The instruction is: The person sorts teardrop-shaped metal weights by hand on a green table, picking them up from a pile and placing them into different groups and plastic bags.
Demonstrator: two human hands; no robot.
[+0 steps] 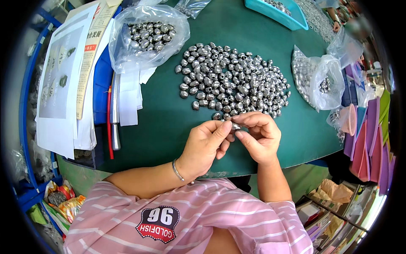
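Observation:
Between the fingertips of both hands is a shiny silver metal bead [235, 126], partly covered by fingers. My left hand [205, 142], with a silver bangle on its wrist, pinches it from the left with thumb and forefinger. From the right, my right hand [261, 137] has its thumb and forefinger on the same bead. Just beyond my fingers a wide pile of similar faceted oval metal beads [237, 80] lies loose on the green tabletop [156, 139]. Some of these beads show a hole.
A clear bag of beads [152, 38] stands at the far left, beside papers [63, 84], a red stick [111, 122] and a metal rod [115, 114]. Right of the pile are more bagged metal pieces [304, 74]. A turquoise tray [292, 19] sits at the back.

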